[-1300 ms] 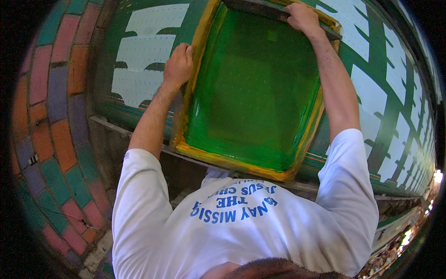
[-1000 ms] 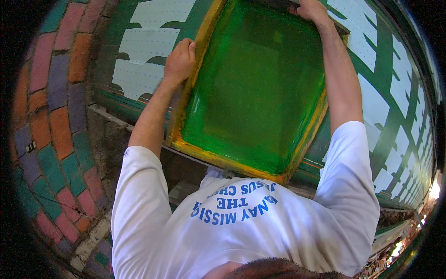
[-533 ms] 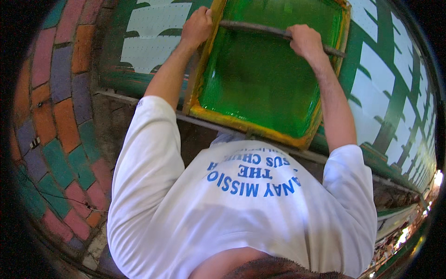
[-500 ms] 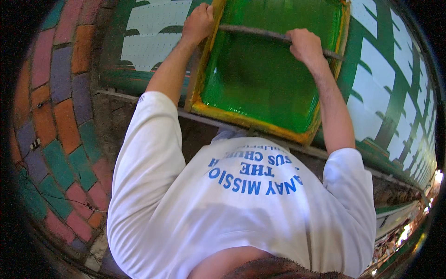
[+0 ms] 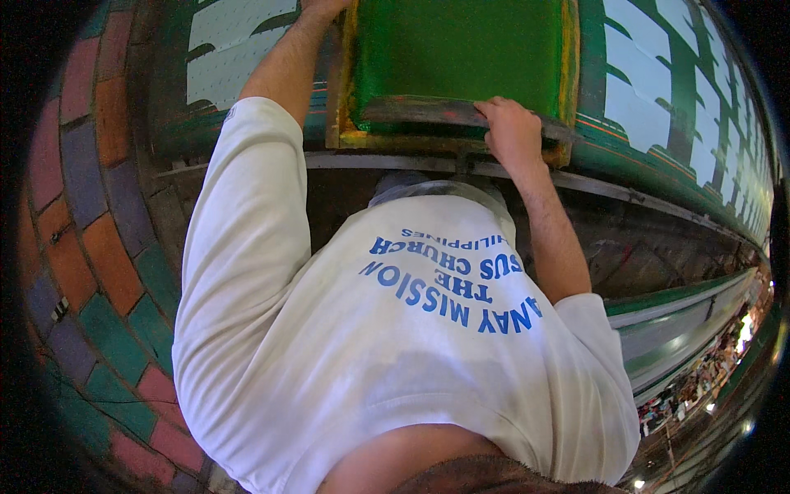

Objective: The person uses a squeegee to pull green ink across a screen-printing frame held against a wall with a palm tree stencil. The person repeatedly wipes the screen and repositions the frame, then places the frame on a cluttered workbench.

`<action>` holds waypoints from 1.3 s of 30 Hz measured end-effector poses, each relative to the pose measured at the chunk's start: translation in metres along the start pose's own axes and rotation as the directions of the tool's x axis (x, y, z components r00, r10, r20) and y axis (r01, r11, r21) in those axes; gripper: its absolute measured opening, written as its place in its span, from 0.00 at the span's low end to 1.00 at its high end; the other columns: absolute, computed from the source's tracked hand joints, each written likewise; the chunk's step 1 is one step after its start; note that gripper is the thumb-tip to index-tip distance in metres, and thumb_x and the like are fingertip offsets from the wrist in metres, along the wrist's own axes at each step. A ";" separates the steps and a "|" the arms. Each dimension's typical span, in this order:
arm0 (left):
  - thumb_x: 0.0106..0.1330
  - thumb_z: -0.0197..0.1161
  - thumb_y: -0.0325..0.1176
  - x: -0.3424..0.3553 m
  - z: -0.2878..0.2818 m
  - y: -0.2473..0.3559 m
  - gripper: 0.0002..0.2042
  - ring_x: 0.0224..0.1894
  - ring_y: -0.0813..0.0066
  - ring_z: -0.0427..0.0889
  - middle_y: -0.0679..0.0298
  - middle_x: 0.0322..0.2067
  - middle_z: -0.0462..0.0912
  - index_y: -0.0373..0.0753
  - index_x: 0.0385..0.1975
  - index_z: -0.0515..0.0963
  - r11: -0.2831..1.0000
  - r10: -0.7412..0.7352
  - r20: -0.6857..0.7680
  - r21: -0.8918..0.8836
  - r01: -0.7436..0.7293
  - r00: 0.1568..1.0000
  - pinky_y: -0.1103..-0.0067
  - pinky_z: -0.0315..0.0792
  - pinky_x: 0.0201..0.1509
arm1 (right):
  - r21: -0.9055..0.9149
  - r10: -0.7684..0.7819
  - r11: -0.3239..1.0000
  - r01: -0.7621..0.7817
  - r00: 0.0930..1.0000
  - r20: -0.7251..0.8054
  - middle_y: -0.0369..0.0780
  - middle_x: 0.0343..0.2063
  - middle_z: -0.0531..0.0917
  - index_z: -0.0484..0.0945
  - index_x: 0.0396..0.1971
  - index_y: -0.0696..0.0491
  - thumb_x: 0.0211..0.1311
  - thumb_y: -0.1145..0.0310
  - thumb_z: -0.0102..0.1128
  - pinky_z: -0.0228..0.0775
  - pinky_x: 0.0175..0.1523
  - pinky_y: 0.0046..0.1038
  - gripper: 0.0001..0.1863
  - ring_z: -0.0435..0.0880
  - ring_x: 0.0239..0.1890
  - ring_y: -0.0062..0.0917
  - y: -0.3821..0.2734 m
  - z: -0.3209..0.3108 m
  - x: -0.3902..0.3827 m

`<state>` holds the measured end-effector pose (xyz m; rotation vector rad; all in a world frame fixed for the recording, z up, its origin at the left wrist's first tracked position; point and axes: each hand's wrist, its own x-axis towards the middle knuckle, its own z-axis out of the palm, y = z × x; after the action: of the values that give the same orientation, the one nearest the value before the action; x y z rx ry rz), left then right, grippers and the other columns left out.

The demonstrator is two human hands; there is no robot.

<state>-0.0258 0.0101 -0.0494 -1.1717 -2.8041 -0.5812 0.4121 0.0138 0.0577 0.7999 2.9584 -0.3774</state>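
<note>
My right hand (image 5: 515, 136) is closed on the right part of a long squeegee (image 5: 420, 110), its fingers over the blade's upper edge. The squeegee lies crosswise at the near end of a screen-printing frame (image 5: 569, 49), whose rim is stained yellow. Green ink coats the mesh (image 5: 461, 49) inside that frame. At the top edge of the picture, my left hand (image 5: 326, 5) is beside the frame's left rim. Its fingers are cut off from view.
Under the frame lies a long green printed sheet with pale shapes (image 5: 638, 58), running away to the right. A metal rail (image 5: 395, 156) edges the table before me. Coloured paving blocks (image 5: 107, 255) cover the ground at left; a pale green-edged surface (image 5: 679, 329) stands at right.
My right hand has drawn the squeegee toward me, from the middle of the screen to its near end. The view has shifted, leaving my left hand mostly beyond the top edge.
</note>
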 end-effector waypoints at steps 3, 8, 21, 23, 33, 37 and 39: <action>0.79 0.43 0.48 -0.001 0.004 0.006 0.21 0.46 0.37 0.85 0.44 0.47 0.84 0.35 0.48 0.76 0.996 -0.024 0.017 0.086 0.022 1.000 0.51 0.79 0.51 | 0.039 0.063 0.997 -0.068 0.991 0.115 0.41 0.43 0.87 0.87 0.49 0.47 0.50 0.79 0.65 0.81 0.50 0.43 0.23 0.86 0.48 0.39 0.002 -0.015 0.006; 0.79 0.42 0.49 -0.002 0.006 0.006 0.22 0.43 0.38 0.85 0.44 0.42 0.86 0.37 0.47 0.77 0.989 -0.084 -0.048 0.115 0.089 0.995 0.49 0.79 0.48 | 0.034 0.090 0.994 -0.101 0.966 0.243 0.40 0.44 0.87 0.86 0.51 0.48 0.49 0.80 0.65 0.80 0.53 0.41 0.25 0.86 0.50 0.38 -0.005 -0.020 -0.010; 0.79 0.42 0.52 -0.007 -0.029 0.030 0.24 0.61 0.43 0.79 0.48 0.58 0.81 0.43 0.62 0.73 0.964 -0.245 0.097 0.133 0.231 0.965 0.52 0.73 0.61 | 0.716 -0.012 0.697 -0.032 0.998 0.056 0.50 0.58 0.82 0.80 0.58 0.59 0.64 0.67 0.68 0.72 0.65 0.39 0.23 0.79 0.62 0.45 0.090 -0.009 -0.055; 0.78 0.42 0.54 -0.005 -0.029 0.030 0.26 0.62 0.43 0.79 0.47 0.60 0.81 0.43 0.64 0.72 0.959 -0.276 0.138 0.112 0.261 0.951 0.51 0.72 0.62 | 0.543 0.289 0.815 -0.202 0.954 -0.079 0.51 0.54 0.82 0.80 0.58 0.57 0.62 0.62 0.71 0.73 0.64 0.41 0.26 0.80 0.59 0.47 0.132 -0.007 -0.051; 0.79 0.43 0.52 -0.006 -0.032 0.036 0.25 0.60 0.40 0.79 0.44 0.56 0.82 0.40 0.60 0.75 0.946 -0.323 0.136 0.059 0.317 0.937 0.53 0.73 0.60 | 0.524 0.456 0.750 -0.404 0.889 0.033 0.52 0.40 0.81 0.80 0.48 0.58 0.50 0.64 0.71 0.76 0.52 0.48 0.24 0.82 0.46 0.50 0.189 0.022 -0.039; 0.79 0.43 0.55 -0.003 -0.019 0.009 0.27 0.59 0.39 0.80 0.44 0.55 0.83 0.40 0.60 0.75 0.969 -0.248 0.098 0.035 0.246 0.964 0.54 0.73 0.60 | 0.540 0.448 0.750 -0.382 0.894 0.009 0.50 0.37 0.81 0.80 0.43 0.58 0.48 0.64 0.70 0.78 0.46 0.47 0.22 0.83 0.41 0.49 0.182 0.002 -0.041; 0.79 0.46 0.57 0.001 -0.016 -0.008 0.28 0.59 0.42 0.81 0.46 0.55 0.83 0.39 0.62 0.75 0.975 -0.219 0.124 -0.007 0.221 0.968 0.57 0.74 0.61 | 0.577 0.423 0.750 -0.325 0.905 -0.040 0.50 0.38 0.81 0.80 0.46 0.61 0.48 0.63 0.70 0.79 0.48 0.46 0.25 0.84 0.43 0.48 0.179 -0.013 -0.044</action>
<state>-0.0334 0.0003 -0.0368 -0.9351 -3.0649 -0.5702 0.5404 0.1451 0.0361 1.5233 2.7228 -1.2339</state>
